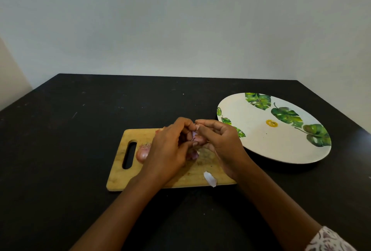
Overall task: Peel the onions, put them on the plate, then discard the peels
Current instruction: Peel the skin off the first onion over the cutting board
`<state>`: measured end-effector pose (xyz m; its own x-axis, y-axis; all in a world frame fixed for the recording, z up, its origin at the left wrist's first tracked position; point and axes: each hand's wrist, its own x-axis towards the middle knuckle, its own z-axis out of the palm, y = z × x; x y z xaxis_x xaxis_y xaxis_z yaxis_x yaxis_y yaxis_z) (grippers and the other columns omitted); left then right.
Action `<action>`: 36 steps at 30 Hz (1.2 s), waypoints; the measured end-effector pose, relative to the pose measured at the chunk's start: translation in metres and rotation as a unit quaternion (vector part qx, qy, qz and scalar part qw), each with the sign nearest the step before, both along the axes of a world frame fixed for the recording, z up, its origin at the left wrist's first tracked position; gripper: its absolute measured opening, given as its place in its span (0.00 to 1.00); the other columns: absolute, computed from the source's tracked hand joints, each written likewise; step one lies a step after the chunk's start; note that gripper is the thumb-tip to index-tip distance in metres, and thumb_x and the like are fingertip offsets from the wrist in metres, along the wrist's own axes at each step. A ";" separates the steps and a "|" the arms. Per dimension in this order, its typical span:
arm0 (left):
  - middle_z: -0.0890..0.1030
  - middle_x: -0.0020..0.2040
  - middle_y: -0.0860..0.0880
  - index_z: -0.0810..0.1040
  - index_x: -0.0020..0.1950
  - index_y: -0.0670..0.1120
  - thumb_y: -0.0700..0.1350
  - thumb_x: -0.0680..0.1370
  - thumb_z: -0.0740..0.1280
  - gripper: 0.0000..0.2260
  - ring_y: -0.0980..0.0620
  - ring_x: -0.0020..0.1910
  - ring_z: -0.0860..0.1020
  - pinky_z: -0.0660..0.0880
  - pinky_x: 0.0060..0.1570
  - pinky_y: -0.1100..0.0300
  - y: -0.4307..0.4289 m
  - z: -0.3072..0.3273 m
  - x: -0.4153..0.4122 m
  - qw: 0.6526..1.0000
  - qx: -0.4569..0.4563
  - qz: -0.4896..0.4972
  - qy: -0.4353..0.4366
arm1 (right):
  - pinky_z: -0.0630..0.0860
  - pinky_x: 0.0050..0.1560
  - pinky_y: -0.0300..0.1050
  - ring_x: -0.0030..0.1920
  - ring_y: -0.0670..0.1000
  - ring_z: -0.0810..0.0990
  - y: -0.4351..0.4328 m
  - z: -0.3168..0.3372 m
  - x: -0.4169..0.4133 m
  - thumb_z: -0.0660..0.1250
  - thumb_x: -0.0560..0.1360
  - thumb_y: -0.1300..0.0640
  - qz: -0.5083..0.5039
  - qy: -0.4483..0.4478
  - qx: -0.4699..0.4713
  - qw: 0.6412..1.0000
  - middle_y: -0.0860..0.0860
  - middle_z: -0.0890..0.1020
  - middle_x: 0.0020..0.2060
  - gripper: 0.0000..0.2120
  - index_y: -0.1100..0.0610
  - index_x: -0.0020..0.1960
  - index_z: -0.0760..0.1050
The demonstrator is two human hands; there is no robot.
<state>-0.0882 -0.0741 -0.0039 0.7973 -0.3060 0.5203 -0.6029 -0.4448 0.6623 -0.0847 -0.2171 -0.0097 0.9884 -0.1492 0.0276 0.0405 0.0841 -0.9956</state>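
Closely curled, the left hand (168, 148) grips 1 onion (199, 139); the right hand (220, 140) pinches its loose skin (197, 127); a 2nd onion (143, 153) lies on the cutting board (118, 178) just left of the left hand; the plate (261, 148) sits right of the right hand.

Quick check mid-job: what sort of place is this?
Most likely a home kitchen or dining corner: a wooden cutting board with small onions on a plain black table, a leaf-printed dinner plate beside it, and bare pale walls behind.
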 end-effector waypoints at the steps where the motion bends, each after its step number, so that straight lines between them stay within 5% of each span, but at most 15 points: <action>1: 0.76 0.36 0.57 0.70 0.48 0.55 0.35 0.72 0.70 0.16 0.64 0.41 0.77 0.73 0.37 0.73 0.000 0.000 0.000 1.000 -0.010 -0.002 0.000 | 0.82 0.50 0.50 0.48 0.55 0.84 0.000 0.000 0.000 0.70 0.74 0.60 -0.001 0.002 0.003 1.000 0.56 0.85 0.45 0.04 0.53 0.46 0.82; 8: 0.76 0.39 0.58 0.73 0.49 0.53 0.34 0.72 0.70 0.15 0.58 0.43 0.77 0.76 0.39 0.66 -0.001 -0.002 0.001 0.999 -0.036 0.008 -0.031 | 0.82 0.43 0.45 0.46 0.54 0.84 0.003 0.004 -0.002 0.68 0.75 0.58 0.012 0.079 0.093 0.992 0.59 0.84 0.44 0.07 0.61 0.47 0.82; 17: 0.77 0.43 0.55 0.76 0.49 0.50 0.35 0.72 0.67 0.12 0.57 0.43 0.77 0.75 0.42 0.62 -0.002 -0.005 0.001 0.995 -0.043 0.021 -0.085 | 0.83 0.37 0.44 0.39 0.53 0.85 -0.004 0.016 0.000 0.66 0.77 0.54 -0.013 0.139 0.316 0.938 0.60 0.81 0.47 0.11 0.62 0.54 0.75; 22: 0.77 0.44 0.55 0.78 0.48 0.47 0.37 0.73 0.65 0.07 0.59 0.43 0.75 0.74 0.43 0.65 -0.001 -0.007 0.004 0.992 -0.037 0.061 -0.103 | 0.82 0.35 0.44 0.50 0.57 0.81 -0.005 0.016 0.002 0.67 0.76 0.54 -0.016 0.146 0.357 0.923 0.62 0.78 0.55 0.16 0.62 0.59 0.73; 25: 0.78 0.44 0.53 0.78 0.47 0.46 0.33 0.73 0.68 0.09 0.59 0.43 0.76 0.73 0.43 0.69 0.004 -0.005 0.006 0.986 -0.060 0.115 -0.105 | 0.80 0.32 0.41 0.47 0.56 0.79 -0.009 0.015 0.004 0.68 0.75 0.53 -0.034 0.151 0.398 0.904 0.62 0.75 0.58 0.20 0.63 0.62 0.71; 29: 0.80 0.43 0.52 0.81 0.47 0.45 0.33 0.72 0.70 0.08 0.60 0.44 0.77 0.71 0.43 0.75 0.009 -0.004 0.010 0.982 -0.088 0.149 -0.079 | 0.82 0.36 0.43 0.51 0.56 0.78 -0.016 0.016 0.008 0.67 0.76 0.54 -0.039 0.129 0.380 0.915 0.61 0.74 0.59 0.18 0.60 0.61 0.71; 32: 0.80 0.44 0.51 0.83 0.47 0.46 0.38 0.73 0.70 0.06 0.59 0.42 0.77 0.74 0.41 0.69 0.007 -0.010 0.011 0.988 -0.028 0.134 -0.068 | 0.83 0.42 0.49 0.52 0.58 0.79 -0.013 0.015 0.005 0.66 0.76 0.58 -0.008 0.122 0.359 0.925 0.61 0.76 0.56 0.12 0.60 0.58 0.73; 36: 0.74 0.44 0.55 0.83 0.46 0.45 0.40 0.73 0.71 0.04 0.64 0.41 0.68 0.63 0.38 0.72 0.006 -0.016 0.012 0.986 0.065 0.134 -0.080 | 0.81 0.48 0.50 0.53 0.58 0.79 -0.009 0.014 0.000 0.66 0.76 0.59 0.026 0.134 0.296 0.945 0.60 0.77 0.53 0.06 0.60 0.52 0.74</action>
<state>-0.0765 -0.0677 -0.0195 0.7693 -0.1680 0.6164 -0.5446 -0.6769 0.4952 -0.0844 -0.2256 0.0040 0.9547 -0.0113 -0.2974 -0.2253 0.6256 -0.7469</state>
